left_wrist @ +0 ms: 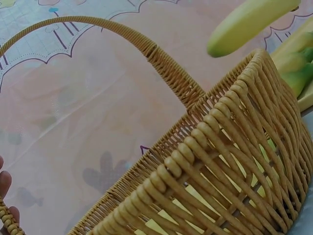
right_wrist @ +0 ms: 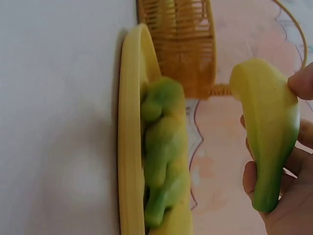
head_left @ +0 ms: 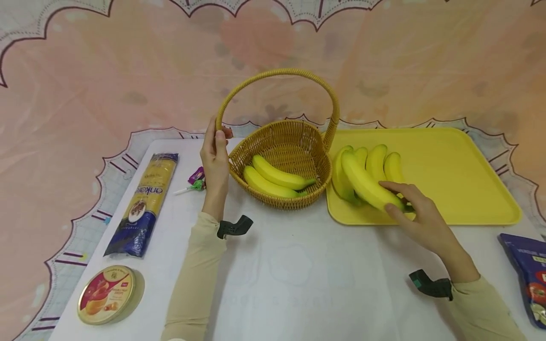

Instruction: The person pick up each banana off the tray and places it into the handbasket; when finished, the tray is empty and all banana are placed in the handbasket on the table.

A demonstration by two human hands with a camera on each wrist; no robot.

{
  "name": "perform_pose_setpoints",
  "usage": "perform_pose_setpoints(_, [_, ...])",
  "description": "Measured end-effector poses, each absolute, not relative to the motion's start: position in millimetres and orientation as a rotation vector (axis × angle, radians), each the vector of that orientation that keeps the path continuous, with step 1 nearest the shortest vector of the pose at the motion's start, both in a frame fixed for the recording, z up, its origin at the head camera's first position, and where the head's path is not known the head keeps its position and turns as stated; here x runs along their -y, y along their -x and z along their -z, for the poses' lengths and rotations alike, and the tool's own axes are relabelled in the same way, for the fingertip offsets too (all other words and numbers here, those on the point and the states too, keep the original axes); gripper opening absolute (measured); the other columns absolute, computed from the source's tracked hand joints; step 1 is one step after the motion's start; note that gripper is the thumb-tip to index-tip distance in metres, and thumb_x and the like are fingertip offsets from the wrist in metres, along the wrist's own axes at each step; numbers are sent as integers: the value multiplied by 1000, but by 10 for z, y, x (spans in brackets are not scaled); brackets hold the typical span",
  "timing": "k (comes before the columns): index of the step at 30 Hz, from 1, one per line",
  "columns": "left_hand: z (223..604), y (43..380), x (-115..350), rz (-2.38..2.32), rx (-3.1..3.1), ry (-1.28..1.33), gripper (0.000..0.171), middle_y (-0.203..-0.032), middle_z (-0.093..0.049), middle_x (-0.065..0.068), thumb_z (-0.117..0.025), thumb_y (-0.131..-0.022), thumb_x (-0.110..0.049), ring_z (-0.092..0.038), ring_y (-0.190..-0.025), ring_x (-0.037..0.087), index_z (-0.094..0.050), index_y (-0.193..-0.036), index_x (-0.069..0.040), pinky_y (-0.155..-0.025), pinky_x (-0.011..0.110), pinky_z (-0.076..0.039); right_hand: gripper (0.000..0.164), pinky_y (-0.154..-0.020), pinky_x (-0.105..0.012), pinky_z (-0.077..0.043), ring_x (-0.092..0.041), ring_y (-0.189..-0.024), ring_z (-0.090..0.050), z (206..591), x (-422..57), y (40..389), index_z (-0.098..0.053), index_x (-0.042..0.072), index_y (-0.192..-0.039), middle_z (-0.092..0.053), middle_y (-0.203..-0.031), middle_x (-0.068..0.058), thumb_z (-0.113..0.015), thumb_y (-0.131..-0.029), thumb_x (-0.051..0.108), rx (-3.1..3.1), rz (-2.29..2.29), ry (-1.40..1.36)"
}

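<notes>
A wicker basket (head_left: pixel 294 137) with a tall arched handle stands on the white table, two bananas (head_left: pixel 281 175) lying inside it. My left hand (head_left: pixel 216 166) grips the left foot of the handle, thumb in front. In the left wrist view only some fingertips (left_wrist: pixel 5 183) show at the edge. My right hand (head_left: pixel 422 220) holds a banana (head_left: pixel 368 184) by its stem end, raised over the yellow tray (head_left: pixel 460 175). The right wrist view shows this banana (right_wrist: pixel 269 117) between thumb and fingers, its green stem pointing down. Several other bananas (head_left: pixel 376 162) lie at the tray's left end.
On the left lie a pasta packet (head_left: pixel 147 201), a round candy tin (head_left: pixel 106 294) and a lollipop (head_left: pixel 196 185) beside a small purple wrapper (head_left: pixel 196 175). A dark blue pouch (head_left: pixel 529 274) lies at the right edge. The tray sits close to the basket's right side.
</notes>
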State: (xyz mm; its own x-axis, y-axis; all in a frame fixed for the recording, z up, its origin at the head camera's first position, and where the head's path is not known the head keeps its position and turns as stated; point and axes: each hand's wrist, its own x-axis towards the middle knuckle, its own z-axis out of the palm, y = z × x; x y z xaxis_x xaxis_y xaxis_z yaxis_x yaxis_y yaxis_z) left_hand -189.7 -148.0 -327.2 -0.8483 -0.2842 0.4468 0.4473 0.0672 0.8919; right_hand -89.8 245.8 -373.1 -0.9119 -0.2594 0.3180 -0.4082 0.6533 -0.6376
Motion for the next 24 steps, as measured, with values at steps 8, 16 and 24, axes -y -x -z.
perform_pose_setpoints(8, [3277, 1896, 1493, 1840, 1846, 148, 42, -102, -59, 7, -38, -102, -15, -53, -99, 14, -40, -143, -5, -94, 25, -39, 47, -85, -14, -36, -5, -107, -47, 3647, -2072, 1069, -50, 24, -136, -56, -127, -2, -62, -91, 15, 2704, -1080, -652])
perform_pose_setpoints(16, [3272, 1892, 1490, 1837, 1841, 158, 41, -105, -57, 14, -38, -102, -16, -52, -100, 15, -41, -142, -8, -93, 25, -39, 43, -88, -40, -41, -21, -109, -51, 3507, -1659, 1428, -52, 16, -135, -58, -127, -7, -57, -93, 23, 2746, -970, -789])
perform_pose_setpoints(24, [3282, 1885, 1489, 1863, 1822, 158, 42, -102, -58, 7, -38, -102, -15, -53, -100, 14, -40, -143, -5, -97, 31, -39, 46, -98, -46, -40, -28, -117, -50, 3452, -1315, 1852, -48, 12, -139, -55, -132, -11, -52, -95, 27, 2867, -811, -902])
